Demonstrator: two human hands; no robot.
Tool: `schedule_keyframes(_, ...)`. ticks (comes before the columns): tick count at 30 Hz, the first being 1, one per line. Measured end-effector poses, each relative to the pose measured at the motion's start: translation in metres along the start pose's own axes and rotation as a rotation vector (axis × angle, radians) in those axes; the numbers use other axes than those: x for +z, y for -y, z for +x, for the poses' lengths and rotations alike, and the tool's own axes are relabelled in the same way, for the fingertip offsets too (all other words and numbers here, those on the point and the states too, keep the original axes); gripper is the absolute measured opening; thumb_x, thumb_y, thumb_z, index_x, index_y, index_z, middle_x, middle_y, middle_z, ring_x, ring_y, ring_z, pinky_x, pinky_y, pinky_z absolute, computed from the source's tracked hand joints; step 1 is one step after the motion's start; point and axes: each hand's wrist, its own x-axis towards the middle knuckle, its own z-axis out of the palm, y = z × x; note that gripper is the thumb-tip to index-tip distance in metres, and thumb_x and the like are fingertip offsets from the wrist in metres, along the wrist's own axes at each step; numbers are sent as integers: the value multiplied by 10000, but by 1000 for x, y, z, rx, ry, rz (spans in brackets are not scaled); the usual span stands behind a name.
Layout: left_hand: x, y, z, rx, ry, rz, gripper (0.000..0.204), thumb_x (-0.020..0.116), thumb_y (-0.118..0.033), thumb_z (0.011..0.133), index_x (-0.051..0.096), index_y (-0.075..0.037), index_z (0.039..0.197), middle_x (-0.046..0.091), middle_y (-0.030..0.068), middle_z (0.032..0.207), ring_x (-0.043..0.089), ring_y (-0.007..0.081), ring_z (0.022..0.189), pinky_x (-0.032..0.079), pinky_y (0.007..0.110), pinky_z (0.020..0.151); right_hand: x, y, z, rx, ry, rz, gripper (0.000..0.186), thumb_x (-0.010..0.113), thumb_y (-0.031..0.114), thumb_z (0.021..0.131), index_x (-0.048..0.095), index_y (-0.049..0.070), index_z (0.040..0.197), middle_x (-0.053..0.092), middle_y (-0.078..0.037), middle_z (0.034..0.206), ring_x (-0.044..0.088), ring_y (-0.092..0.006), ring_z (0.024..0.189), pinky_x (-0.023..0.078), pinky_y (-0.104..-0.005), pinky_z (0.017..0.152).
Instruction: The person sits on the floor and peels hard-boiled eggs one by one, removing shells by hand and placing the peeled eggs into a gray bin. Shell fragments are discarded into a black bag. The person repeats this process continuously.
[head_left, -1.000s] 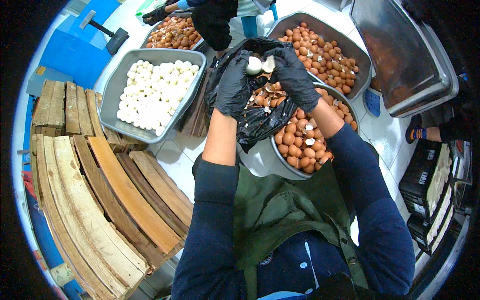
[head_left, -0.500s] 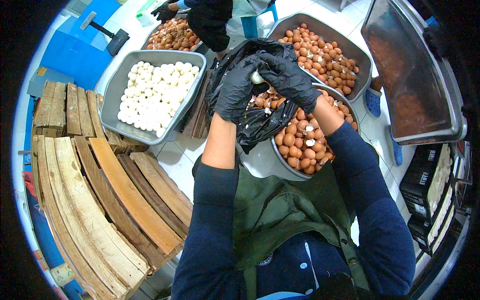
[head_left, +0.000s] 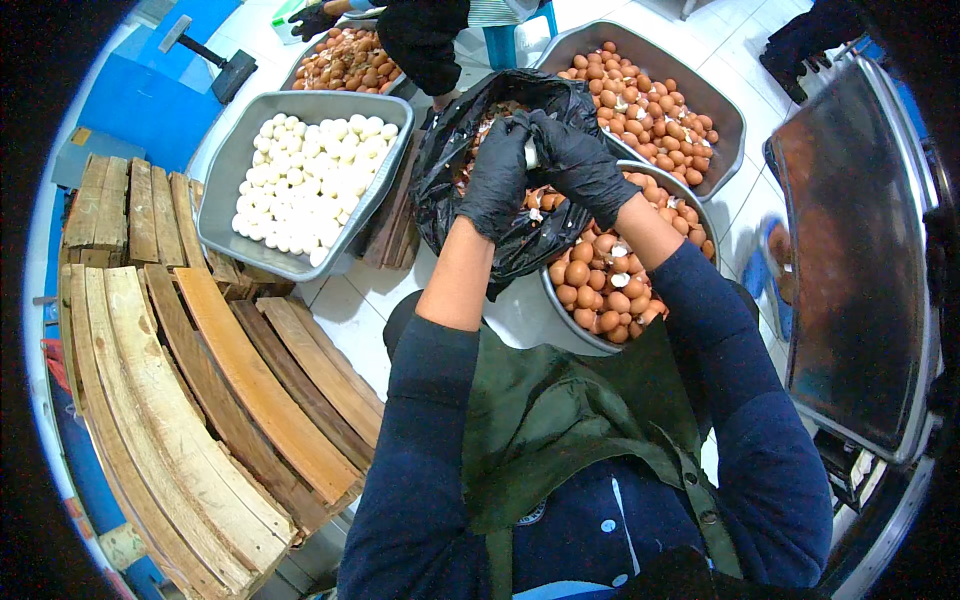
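Note:
A partly white egg (head_left: 531, 152) is between my two black-gloved hands, above an open black plastic bag (head_left: 440, 215). My left hand (head_left: 496, 180) has its fingers curled around the egg's left side. My right hand (head_left: 580, 165) grips it from the right, fingers bent over the top. The gloves hide most of the egg. Broken brown eggshells (head_left: 540, 203) lie inside the bag, under my hands. Just right of the bag stands a round metal bowl (head_left: 570, 322) full of brown eggs (head_left: 605, 290), with white shell bits among them.
Peeled white eggs fill a grey tub (head_left: 212, 225) at left, near wooden pallets (head_left: 220, 385). Another grey tub (head_left: 735, 165) holds brown eggs. Across from me sits a person (head_left: 425, 45) beside a third tub (head_left: 405, 88). A large dark tub (head_left: 860, 260) stands upright at right, by a blue clog (head_left: 760, 275).
The large tub at right has shifted nearer and farther right, and dark-clothed legs now show behind it. The blue clogs have moved. My hands stay over the bag, turning slightly around the egg.

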Motion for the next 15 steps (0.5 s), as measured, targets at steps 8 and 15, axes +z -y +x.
schedule_keyframes(8, 0, -9, 1, 82, -63, -34, 248, 547, -52, 875, 610, -59, 1115, 633, 80, 1078, 591, 190, 1020, 468, 313, 891, -8, 0, 0, 126, -89, 237, 381, 745, 116, 720, 578, 82, 1061, 616, -145, 941, 611, -295, 894, 488, -338, 787)
schedule_keyframes(15, -7, -41, -1, -545, 67, -1088, 347, 497, -331, 960, 555, -98, 1212, 613, 50, 1126, 595, 149, 1032, 523, 287, 794, 4, -16, 0, 94, -200, 135, 235, 618, 33, 812, 588, 51, 1045, 614, -96, 959, 601, -229, 876, 478, -314, 811)
